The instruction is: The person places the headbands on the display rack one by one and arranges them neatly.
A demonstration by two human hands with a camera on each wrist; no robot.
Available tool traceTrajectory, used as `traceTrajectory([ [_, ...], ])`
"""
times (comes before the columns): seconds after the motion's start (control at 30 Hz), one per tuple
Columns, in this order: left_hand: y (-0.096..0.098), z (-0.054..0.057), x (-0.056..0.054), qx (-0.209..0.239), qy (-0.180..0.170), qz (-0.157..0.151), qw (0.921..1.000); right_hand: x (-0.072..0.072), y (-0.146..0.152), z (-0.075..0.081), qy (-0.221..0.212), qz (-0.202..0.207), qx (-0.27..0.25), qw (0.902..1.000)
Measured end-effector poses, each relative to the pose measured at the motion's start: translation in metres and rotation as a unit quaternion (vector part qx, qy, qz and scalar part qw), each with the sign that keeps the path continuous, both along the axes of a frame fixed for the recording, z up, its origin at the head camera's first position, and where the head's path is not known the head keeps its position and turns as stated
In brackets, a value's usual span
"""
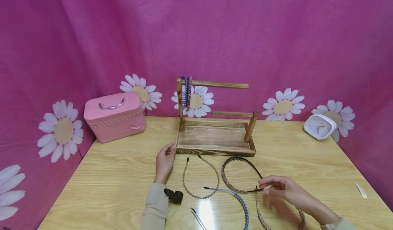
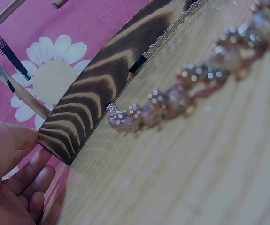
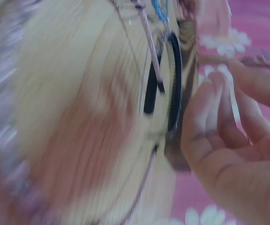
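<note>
At the front left corner of a wooden stand (image 1: 215, 152), my left hand (image 1: 165, 160) grips the tray's edge with thumb and fingertips. Two headbands, one blue (image 1: 185, 93) and one with purple glitter (image 1: 189, 95), hang on the stand's upper bar. My right hand (image 1: 284, 190) hovers over the table at the right, fingers loosely bent around nothing. Below it lies a pink beaded headband (image 1: 261, 219); a black headband (image 1: 225, 180) with a beaded edge is just left of its fingertips. Farther left are a beaded headband (image 1: 201, 197) and a blue braided one (image 1: 244, 207).
A pink case (image 1: 115, 117) with a metal handle stands at the back left. At the back right is a white clock (image 1: 320, 127), with a white hair clip (image 1: 361, 190) near the table's right edge. Another thin headband (image 1: 199, 219) reaches in at the front.
</note>
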State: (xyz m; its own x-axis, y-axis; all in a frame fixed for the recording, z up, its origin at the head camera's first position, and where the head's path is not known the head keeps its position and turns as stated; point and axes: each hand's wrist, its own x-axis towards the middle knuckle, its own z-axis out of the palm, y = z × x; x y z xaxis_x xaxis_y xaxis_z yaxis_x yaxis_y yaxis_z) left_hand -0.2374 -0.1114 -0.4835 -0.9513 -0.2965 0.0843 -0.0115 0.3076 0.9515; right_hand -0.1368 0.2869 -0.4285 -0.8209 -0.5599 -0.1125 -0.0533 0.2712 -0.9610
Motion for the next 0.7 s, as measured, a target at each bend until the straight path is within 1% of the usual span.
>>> traceTrajectory([
  [0.1, 0.000, 0.001, 0.000, 0.000, 0.001, -0.003, 1.0000, 0.011, 0.019, -0.001, 0.004, 0.002, 0.003, 1.0000],
  [0.2, -0.001, 0.003, -0.001, 0.002, 0.001, -0.005, 1.0000, 0.019, 0.037, -0.004, -0.018, 0.006, -0.015, 0.9997],
  [0.33, -0.001, 0.004, -0.002, 0.000, 0.000, -0.002, 1.0000, 0.028, 0.058, -0.008, -0.030, 0.006, -0.046, 0.9985],
  [0.53, -0.002, 0.005, -0.002, -0.004, -0.006, -0.010, 0.9999, 0.045, 0.080, -0.016, -0.003, -0.031, -0.022, 0.9993],
  [0.7, -0.006, 0.006, -0.002, -0.001, -0.003, -0.004, 1.0000, 0.056, 0.086, -0.024, -0.016, -0.046, -0.012, 0.9987],
])
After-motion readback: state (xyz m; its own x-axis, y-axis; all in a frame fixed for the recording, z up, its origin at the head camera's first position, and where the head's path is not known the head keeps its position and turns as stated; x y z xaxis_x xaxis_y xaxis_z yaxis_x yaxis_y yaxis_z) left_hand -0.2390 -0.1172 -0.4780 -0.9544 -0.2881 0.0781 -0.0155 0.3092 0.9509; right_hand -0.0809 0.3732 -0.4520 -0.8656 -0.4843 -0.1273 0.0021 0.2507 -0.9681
